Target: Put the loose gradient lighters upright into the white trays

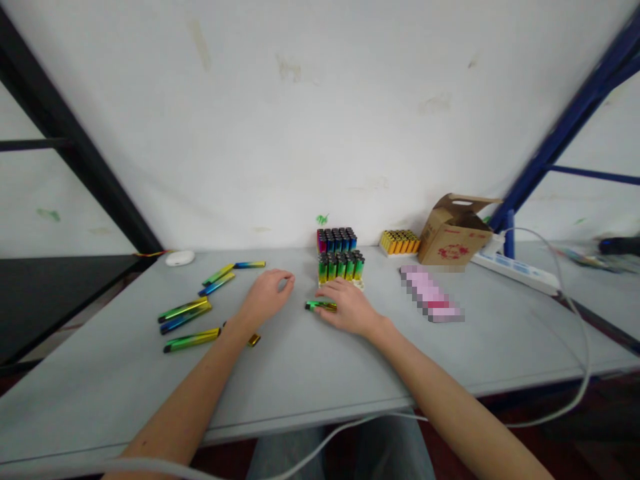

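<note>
My right hand (347,308) is closed round a shiny green and yellow lighter (320,306), which lies nearly level with its black end pointing left. Just behind that hand stands a block of upright green and yellow lighters (342,268), with dark tops, on a pale tray. My left hand (270,291) hovers over or rests on the table to the left. Its fingers are curled, with a small gap between thumb and forefinger, and nothing shows in it. Several loose lighters (186,312) lie left of it. One more lighter (254,340) is partly hidden by my left forearm.
Behind stand blue and purple lighters (340,239) and a pack of yellow lighters (400,241). To the right are an open cardboard box (453,233), a blurred pink item (430,293) and a power strip (520,272). A white case (180,258) sits back left. A white cable (583,360) crosses the front edge.
</note>
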Demonstrator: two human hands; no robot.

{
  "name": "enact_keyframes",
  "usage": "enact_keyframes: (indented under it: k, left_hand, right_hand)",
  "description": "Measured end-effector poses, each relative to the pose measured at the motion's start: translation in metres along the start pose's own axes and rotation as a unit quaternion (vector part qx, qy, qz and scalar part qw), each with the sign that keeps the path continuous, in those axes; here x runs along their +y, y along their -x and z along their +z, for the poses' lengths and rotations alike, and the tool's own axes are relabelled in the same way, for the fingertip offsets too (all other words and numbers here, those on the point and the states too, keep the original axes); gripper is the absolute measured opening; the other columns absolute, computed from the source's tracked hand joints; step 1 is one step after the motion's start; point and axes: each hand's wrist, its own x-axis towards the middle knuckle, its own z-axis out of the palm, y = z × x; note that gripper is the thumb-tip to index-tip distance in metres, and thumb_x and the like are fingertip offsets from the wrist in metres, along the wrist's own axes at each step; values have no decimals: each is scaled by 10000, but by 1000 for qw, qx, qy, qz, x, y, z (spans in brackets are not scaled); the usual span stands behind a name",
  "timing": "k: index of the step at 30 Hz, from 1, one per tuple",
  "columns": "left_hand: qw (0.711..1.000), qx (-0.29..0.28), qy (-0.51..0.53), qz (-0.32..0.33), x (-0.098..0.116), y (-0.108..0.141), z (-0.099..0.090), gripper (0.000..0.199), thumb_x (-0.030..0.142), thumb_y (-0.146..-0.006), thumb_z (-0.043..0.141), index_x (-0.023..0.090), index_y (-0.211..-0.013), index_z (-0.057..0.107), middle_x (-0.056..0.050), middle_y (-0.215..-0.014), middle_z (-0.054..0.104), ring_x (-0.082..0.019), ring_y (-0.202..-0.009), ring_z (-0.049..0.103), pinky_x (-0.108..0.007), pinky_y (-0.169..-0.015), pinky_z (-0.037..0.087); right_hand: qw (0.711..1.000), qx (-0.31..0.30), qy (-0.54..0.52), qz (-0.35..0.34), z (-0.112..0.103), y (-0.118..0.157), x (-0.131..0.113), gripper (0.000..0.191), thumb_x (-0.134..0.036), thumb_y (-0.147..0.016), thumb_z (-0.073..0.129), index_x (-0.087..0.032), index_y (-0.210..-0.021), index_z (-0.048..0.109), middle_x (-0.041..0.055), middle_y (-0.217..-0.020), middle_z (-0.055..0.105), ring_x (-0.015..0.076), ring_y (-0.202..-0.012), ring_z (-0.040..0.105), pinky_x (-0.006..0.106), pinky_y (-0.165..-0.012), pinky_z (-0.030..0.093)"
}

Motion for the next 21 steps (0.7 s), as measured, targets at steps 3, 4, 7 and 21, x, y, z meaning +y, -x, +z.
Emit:
enact_keyframes:
  k: [3,4,7,21]
  left_hand:
    - [1000,-5,-1,10,2,1,3,316,333,-901,443,154,-943,700,-124,-1002,734,-267,-975,659,-409,-951,487]
    - [1000,-9,-2,13,3,1,4,314,330,-901,443,153,-942,699,-125,-1003,731,-269,-977,656,-415,-952,486]
    - [1000,-21,4,20,4,2,5,320,320,-907,435,140,-955,695,-132,-1016,723,-271,-995,645,-423,-967,479]
    - [998,-58,12,31,12,4,9,320,305,-923,411,145,-955,687,-120,-1017,702,-263,-1008,624,-422,-978,465]
  right_hand:
    - [999,-36,15,2,6,0,-2,211,-252,-863,643,-154,-1044,685,110,-1025,686,230,-973,596,355,-905,426]
    - [999,-51,12,-1,7,0,-3,190,-238,-873,632,-154,-1033,690,107,-1002,687,227,-960,597,353,-900,425]
    - [998,-59,-32,-9,8,0,-2,151,-213,-890,612,-160,-1009,688,98,-947,686,225,-939,596,363,-891,422]
    - [593,173,-722,313,-27,-12,15,175,-370,-871,591,-200,-857,549,-34,-763,617,70,-510,500,156,-374,322]
